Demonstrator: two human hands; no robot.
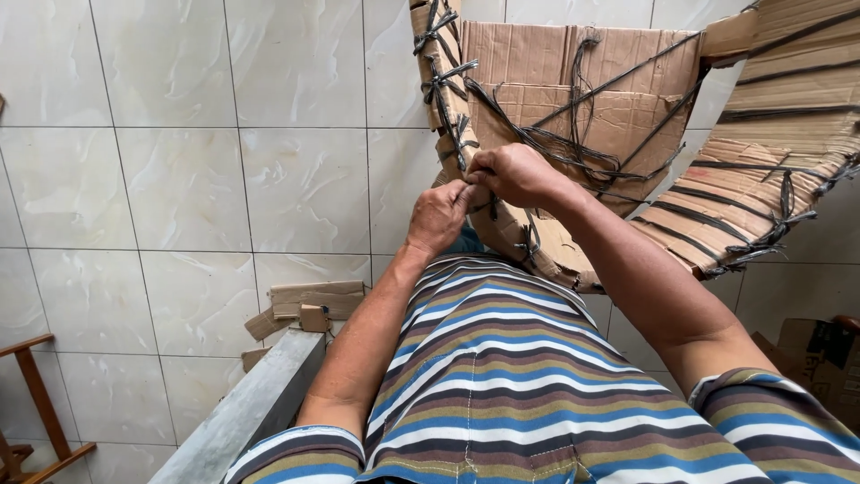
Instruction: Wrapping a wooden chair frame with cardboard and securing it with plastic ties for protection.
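A wooden stool (pixel 31 408) stands at far left on the tiled floor (pixel 179 179), with cardboard scraps (pixel 305 309) beside a grey ledge (pixel 246 408). The left hand (pixel 439 215) and right hand (pixel 515 175) meet, fingers pressed together pinching a dark strap (pixel 475 193) on the bound cardboard bundle (pixel 627 116), held above the person's striped shirt (pixel 511 376).

A pale marbled tile floor (pixel 179 179) carried the things. Flat cardboard scraps (pixel 309 305) lay on it beside a grey beam (pixel 251 408). A wooden frame (pixel 36 412) stood at its lower-left edge.
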